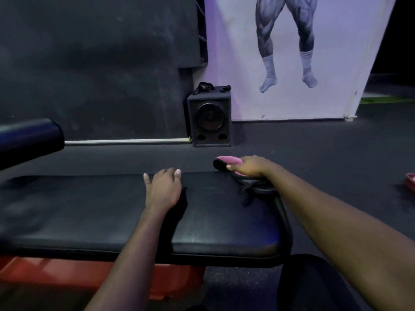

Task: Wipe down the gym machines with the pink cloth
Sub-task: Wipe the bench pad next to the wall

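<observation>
Two bare hands are at the far edge of a black, vinyl-covered padded bench [213, 221] that sits on a red frame [67, 274].

Left hand [162, 189]: laid flat on the pad with the fingers straight and reaching its far edge, holding nothing. It appears to serve as a brace.

Right hand [251, 167]: at the far right corner of the bench, fingers curled down over a bunched pink cloth [228, 160], which it grips. The cloth shows beyond the knuckles and again as a sliver under the palm. A black looped strap [247, 191] lies on the same corner, partly beneath this hand. Whether the dark rounded piece just beside the cloth belongs to the strap cannot be told.

Step in hand, as judged: wiping the bench pad, with the cloth at one end of a pass. Most of the pad lies to the left of the cloth.

Next move, as judged: press the cloth flat and draw it leftward along the pad in overlapping passes. The left hand would have to lift clear of its path, and the strap would need shifting so that the corner under it is reached.

A black cylindrical roller pad [29, 135] at the left edge is probably another surface to wipe. Background: a black speaker box [210, 122] stands on the floor beside a pale poster of muscular legs [287, 52].
</observation>
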`<action>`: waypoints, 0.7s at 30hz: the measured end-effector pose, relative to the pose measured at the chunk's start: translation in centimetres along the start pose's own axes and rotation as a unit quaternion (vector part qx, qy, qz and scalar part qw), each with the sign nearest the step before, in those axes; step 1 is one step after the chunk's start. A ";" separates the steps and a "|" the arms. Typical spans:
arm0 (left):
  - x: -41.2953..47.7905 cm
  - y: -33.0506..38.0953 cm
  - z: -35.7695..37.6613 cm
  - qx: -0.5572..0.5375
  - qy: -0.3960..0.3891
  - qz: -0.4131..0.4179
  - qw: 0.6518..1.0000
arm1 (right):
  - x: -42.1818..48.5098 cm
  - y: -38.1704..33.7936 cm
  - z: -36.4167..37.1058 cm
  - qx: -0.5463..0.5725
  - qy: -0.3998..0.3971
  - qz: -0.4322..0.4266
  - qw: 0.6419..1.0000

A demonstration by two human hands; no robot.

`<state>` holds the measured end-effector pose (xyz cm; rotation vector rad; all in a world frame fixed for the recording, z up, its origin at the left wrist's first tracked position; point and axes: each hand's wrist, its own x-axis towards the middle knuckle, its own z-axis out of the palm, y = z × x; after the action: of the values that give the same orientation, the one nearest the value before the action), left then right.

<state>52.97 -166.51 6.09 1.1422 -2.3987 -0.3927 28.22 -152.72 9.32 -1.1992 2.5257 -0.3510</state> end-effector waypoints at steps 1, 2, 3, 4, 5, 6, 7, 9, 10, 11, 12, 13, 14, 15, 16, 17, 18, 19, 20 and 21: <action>-0.4 -0.4 -0.2 -0.003 0.013 -0.013 1.000 | -0.1 0.4 0.0 0.002 -0.006 -0.012 1.000; -0.7 -0.8 -0.5 0.000 0.031 -0.019 0.999 | -0.1 0.8 0.1 0.008 -0.018 -0.026 0.999; -1.1 -1.1 -0.8 0.006 0.051 -0.024 0.998 | 0.0 1.1 -0.1 0.018 -0.033 -0.029 0.999; -1.5 -1.4 -1.1 0.010 0.068 -0.030 0.997 | 0.7 1.3 -0.1 0.025 -0.044 -0.018 0.999; -2.0 -1.8 -1.5 0.010 0.081 -0.037 0.996 | 1.4 1.0 -0.2 0.028 -0.051 -0.005 0.998; -2.5 -2.2 -1.8 0.009 0.095 -0.046 0.994 | 2.0 0.2 -0.3 0.015 -0.050 0.005 0.999; -2.9 -2.7 -2.0 0.011 0.113 -0.055 0.992 | 2.4 -0.7 -0.2 -0.003 -0.047 0.008 0.999; -3.7 -3.8 -3.0 0.022 0.152 -0.093 0.984 | 3.0 -2.7 0.2 -0.030 -0.043 -0.027 0.998; -4.0 -4.3 -3.4 0.026 0.166 -0.113 0.979 | 3.0 -2.9 0.2 -0.039 -0.045 -0.048 0.997; -4.4 -5.0 -3.8 0.033 0.183 -0.135 0.973 | 3.1 -2.9 0.3 -0.046 -0.052 -0.077 0.995; -4.6 -5.6 -4.0 0.039 0.194 -0.153 0.968 | 3.0 -2.5 0.1 -0.048 -0.066 -0.107 0.991; -4.8 -6.2 -4.1 0.044 0.197 -0.168 0.965 | 3.1 -1.8 0.0 -0.033 -0.088 -0.129 0.987; -5.1 -6.5 -4.2 0.044 0.197 -0.177 0.963 | 3.0 -1.2 -0.3 -0.016 -0.107 -0.137 0.985; -5.3 -6.7 -4.2 0.043 0.201 -0.184 0.961 | 3.3 -1.0 -0.4 -0.007 -0.119 -0.135 0.984; -5.6 -6.9 -4.1 0.045 0.204 -0.191 0.959 | 3.7 -1.2 -0.5 -0.014 -0.117 -0.121 0.986; -6.0 -6.9 -4.0 0.049 0.208 -0.195 0.957 | 4.2 -2.0 -0.3 -0.022 -0.109 -0.109 0.988; -6.2 -6.8 -3.8 0.052 0.212 -0.198 0.956 | 4.5 -3.2 0.0 -0.035 -0.092 -0.105 0.990; -6.4 -6.7 -3.7 0.053 0.217 -0.204 0.953 | 4.7 -4.3 0.5 -0.054 -0.070 -0.114 0.989; -6.5 -6.5 -3.6 0.049 0.226 -0.208 0.950 | 4.1 -5.2 1.1 -0.076 -0.045 -0.132 0.987; -6.6 -6.3 -3.5 0.046 0.235 -0.212 0.947 | 3.5 -5.7 1.7 -0.098 -0.018 -0.154 0.983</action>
<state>62.56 -165.46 4.58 1.5940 -1.7697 -0.1162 30.77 -159.12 9.17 -1.6627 2.3869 -0.1510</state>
